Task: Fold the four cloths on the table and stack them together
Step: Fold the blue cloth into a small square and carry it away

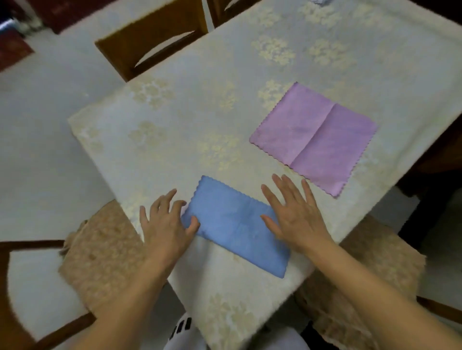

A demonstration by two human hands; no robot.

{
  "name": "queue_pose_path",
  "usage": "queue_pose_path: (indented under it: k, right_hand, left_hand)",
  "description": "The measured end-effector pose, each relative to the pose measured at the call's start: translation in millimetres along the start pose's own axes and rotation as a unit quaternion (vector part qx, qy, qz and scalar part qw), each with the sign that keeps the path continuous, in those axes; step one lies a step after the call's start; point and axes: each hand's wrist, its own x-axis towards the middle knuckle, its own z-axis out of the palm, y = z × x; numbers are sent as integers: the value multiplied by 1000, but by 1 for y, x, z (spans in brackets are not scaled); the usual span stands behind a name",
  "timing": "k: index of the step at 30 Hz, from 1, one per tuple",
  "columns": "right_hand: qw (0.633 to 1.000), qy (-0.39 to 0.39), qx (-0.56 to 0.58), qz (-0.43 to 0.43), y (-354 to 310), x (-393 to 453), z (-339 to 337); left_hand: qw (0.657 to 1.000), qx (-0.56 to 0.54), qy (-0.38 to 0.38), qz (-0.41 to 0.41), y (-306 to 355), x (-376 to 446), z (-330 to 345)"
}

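Observation:
A blue cloth (232, 224), folded into a long rectangle, lies near the front corner of the table (175, 130). My left hand (166, 221) pinches its left end, thumb on top of the fabric and fingers curled at the edge. My right hand (295, 214) rests flat on the cloth's right part, fingers spread and pointing away from me. A purple cloth (315, 136) lies spread out flat further back on the right, with a crease down its middle. No other cloths can be made out clearly.
The table wears a pale cloth with a cream flower pattern. Wooden chairs (150, 42) stand at the far side. Chairs with tan cushions (105, 249) sit close at my left and right. A small grey thing (321, 2) shows at the top edge.

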Motion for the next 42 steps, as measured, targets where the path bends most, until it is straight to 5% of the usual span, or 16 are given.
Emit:
queue_pose_path:
  k: [5, 12, 31, 42]
  right_hand:
    - [993, 46, -43, -104, -6, 43, -4]
    - [986, 23, -81, -142, -32, 87, -1]
    - [961, -62, 1, -268, -92, 155, 48]
    - [941, -152, -39, -299, -103, 174, 31]
  left_hand:
    - [997, -25, 39, -67, -15, -8, -7]
    - [993, -27, -35, -113, -27, 13, 4]
    - [992, -39, -114, -43, -21, 45, 31]
    - [995, -51, -11, 82, -27, 47, 19]
